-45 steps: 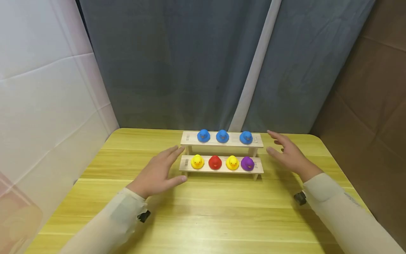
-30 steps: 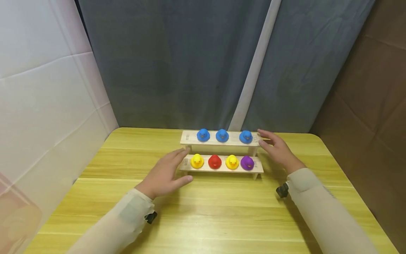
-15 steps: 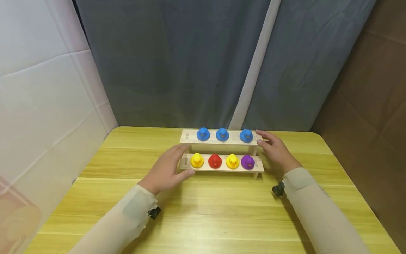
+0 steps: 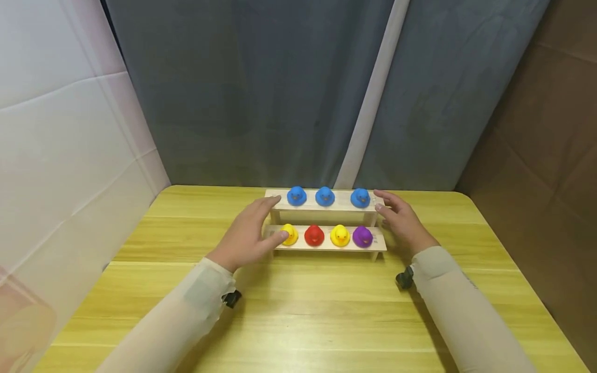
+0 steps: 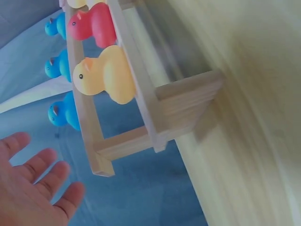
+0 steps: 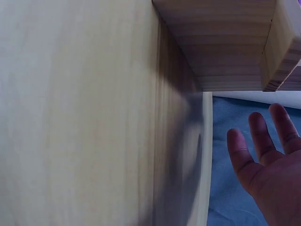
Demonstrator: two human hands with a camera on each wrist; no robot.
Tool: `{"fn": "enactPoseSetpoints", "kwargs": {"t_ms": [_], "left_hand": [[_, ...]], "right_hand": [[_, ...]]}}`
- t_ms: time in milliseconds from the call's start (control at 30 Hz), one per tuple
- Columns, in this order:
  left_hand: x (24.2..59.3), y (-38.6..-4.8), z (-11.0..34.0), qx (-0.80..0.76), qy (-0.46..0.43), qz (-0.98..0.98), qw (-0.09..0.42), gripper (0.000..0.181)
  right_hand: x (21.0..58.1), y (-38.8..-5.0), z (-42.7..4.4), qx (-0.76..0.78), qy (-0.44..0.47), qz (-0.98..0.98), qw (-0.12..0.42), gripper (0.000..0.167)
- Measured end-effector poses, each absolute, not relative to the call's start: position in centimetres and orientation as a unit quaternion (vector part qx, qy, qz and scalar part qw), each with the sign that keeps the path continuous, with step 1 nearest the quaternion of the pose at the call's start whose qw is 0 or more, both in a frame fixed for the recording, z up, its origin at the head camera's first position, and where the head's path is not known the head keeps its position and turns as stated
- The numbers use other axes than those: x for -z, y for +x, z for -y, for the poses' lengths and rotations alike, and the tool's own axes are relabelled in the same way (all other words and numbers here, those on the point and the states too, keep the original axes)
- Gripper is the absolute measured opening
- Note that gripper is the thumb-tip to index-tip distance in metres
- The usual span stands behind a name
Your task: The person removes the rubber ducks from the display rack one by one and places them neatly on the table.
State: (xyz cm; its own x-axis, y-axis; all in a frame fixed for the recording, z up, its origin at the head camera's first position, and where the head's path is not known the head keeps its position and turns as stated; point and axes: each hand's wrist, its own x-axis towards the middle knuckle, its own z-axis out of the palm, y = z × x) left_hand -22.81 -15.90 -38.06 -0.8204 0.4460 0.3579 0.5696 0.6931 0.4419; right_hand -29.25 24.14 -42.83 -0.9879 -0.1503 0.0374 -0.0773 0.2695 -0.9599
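Note:
Three blue rubber ducks (image 4: 325,196) sit along the upper plank (image 4: 342,200) of a two-step wooden stand. On the lower plank (image 4: 327,244) are two yellow ducks (image 4: 340,235), a red duck (image 4: 314,235) and a purple duck (image 4: 362,237). My left hand (image 4: 247,235), fingers extended, hovers by the stand's left end; its thumb partly covers the left yellow duck. In the left wrist view, that hand is apart from the wood. At the upper plank's right end is my right hand (image 4: 403,220), fingers lightly bent, holding nothing; whether it touches the plank I cannot tell.
The stand rests near the back edge of a yellow wood-grain table (image 4: 298,316). Behind hangs a grey-blue curtain (image 4: 242,103) with a pale strip (image 4: 368,114). White cloth (image 4: 70,155) lines the left side, brown cloth (image 4: 536,145) the right.
My right hand has come left to the upper plank's right end. My left hand has moved rightward and upward, from the lower plank toward the upper one. The ducks keep their places.

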Motion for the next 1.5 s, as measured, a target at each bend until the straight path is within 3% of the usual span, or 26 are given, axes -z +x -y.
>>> {"fn": "enactPoseSetpoints", "kwargs": {"t_ms": [767, 1500], "left_hand": [[36.1, -27.3, 13.1, 0.316, -0.218, 0.918, 0.096, 0.069], [35.9, -29.7, 12.6, 0.348, -0.141, 0.927, 0.012, 0.051]], "right_hand": [[43.3, -29.1, -23.9, 0.603, -0.056, -0.795, 0.027, 0.057], [43.7, -29.2, -23.5, 0.602, -0.039, -0.797, 0.032, 0.055]]}}
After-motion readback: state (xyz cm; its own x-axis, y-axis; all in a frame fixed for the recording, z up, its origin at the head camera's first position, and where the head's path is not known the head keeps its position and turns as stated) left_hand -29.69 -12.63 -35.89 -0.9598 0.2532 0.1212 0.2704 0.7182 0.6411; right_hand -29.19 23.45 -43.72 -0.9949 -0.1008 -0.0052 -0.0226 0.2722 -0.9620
